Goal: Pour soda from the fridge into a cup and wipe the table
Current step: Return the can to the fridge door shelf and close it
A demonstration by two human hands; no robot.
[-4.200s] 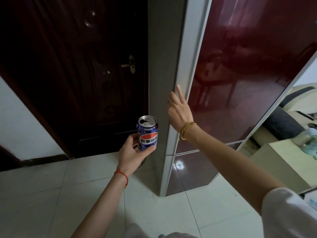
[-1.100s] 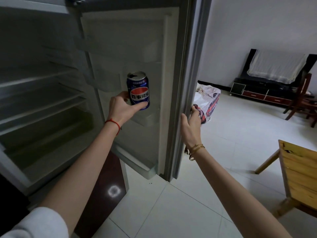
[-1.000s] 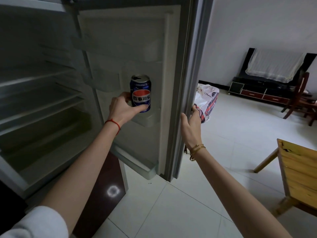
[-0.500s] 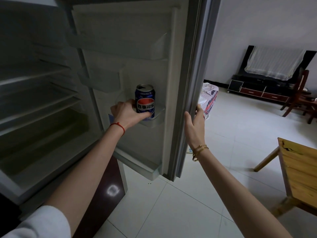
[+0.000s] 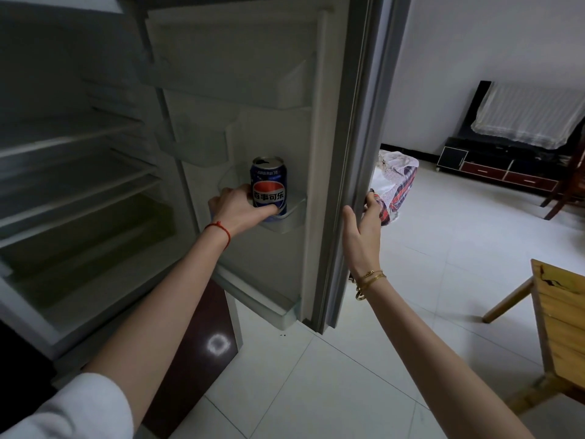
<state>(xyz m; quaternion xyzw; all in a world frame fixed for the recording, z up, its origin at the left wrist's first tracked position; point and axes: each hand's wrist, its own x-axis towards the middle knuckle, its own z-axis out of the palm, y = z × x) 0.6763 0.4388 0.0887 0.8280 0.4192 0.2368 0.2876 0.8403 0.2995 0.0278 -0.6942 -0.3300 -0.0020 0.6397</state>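
A blue soda can (image 5: 269, 185) with its top opened stands upright in a clear door shelf (image 5: 289, 217) of the open fridge door (image 5: 319, 153). My left hand (image 5: 235, 210) wraps around the can's lower half. My right hand (image 5: 362, 229) holds the outer edge of the fridge door, thumb on the near side and fingers curled behind it. The fridge's inner shelves (image 5: 79, 185) at the left hold nothing that I can see.
A wooden table (image 5: 560, 327) juts in at the right edge. A checked cloth bag (image 5: 395, 182) sits on the white tiled floor behind the door. A dark TV cabinet (image 5: 497, 169) with a covered screen stands at the far wall.
The closed fridge door has been opened. My left hand has lowered the can from mid-air down into the door shelf. My right hand stays on the door edge.
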